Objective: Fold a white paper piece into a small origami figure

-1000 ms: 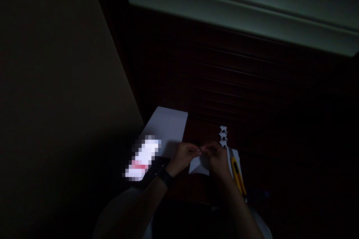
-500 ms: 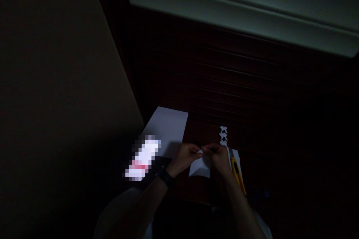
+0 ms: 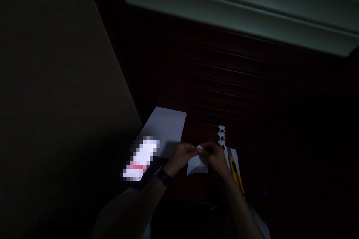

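A small white sheet of paper (image 3: pixel 197 164) is pinched near its far end between my two hands; a pointed tip of it shows just beyond the fingers. My left hand (image 3: pixel 182 155), with a dark watch on the wrist, is closed on the left side. From the right, my right hand (image 3: pixel 215 157) grips the same paper, thumb and fingers together. The fingertips of both hands meet, and any crease under them is hidden. Beside my right wrist lies a yellow utility knife (image 3: pixel 235 171) on a stack of white paper (image 3: pixel 237 160).
Larger white sheets (image 3: pixel 168 123) lie on the dark table to the left, a lit phone with a blurred screen (image 3: pixel 141 158) by their near edge. Small folded paper pieces (image 3: pixel 221 134) form a row at the back right. A pale wall (image 3: pixel 56 63) bounds the left.
My fingertips have come closer together over the paper, and its pointed tip now sticks up beyond them. The whole view has shifted slightly.
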The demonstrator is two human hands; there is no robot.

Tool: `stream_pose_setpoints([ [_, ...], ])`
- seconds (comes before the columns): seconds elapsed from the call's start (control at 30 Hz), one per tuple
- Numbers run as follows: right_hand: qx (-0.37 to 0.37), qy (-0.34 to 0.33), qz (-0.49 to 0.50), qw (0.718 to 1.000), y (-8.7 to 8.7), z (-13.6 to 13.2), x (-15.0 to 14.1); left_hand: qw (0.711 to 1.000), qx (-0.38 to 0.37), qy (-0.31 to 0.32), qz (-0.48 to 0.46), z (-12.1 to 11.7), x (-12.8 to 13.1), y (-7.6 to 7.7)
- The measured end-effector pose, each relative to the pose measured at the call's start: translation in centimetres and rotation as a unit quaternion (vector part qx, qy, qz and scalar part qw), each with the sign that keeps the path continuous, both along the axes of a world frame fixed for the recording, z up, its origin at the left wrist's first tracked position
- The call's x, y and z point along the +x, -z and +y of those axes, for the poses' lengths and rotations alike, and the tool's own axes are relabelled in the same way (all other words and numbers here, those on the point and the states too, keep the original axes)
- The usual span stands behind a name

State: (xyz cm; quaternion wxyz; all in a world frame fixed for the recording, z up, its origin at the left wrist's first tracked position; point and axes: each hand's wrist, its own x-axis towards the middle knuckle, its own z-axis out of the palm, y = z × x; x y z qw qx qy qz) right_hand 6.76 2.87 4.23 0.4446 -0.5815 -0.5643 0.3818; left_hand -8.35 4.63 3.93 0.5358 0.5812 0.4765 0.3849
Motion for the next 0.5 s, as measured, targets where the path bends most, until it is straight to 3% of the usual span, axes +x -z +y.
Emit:
stream_pose_setpoints([
  [0.2, -0.045, 0.003, -0.005, 0.999, -0.69, -0.12, 0.83, 0.999, -0.019, 0.017, -0.043, -0.02, -0.57, -0.68],
  [0.3, -0.055, -0.010, 0.025, 0.998, -0.83, -0.05, 0.92, 0.998, 0.000, 0.038, -0.056, 0.05, -0.60, -0.51],
  [0.5, -0.065, 0.016, 0.015, 0.998, -0.42, 0.05, 0.73, 0.998, 0.014, 0.021, -0.055, 0.30, -0.38, -0.10],
])
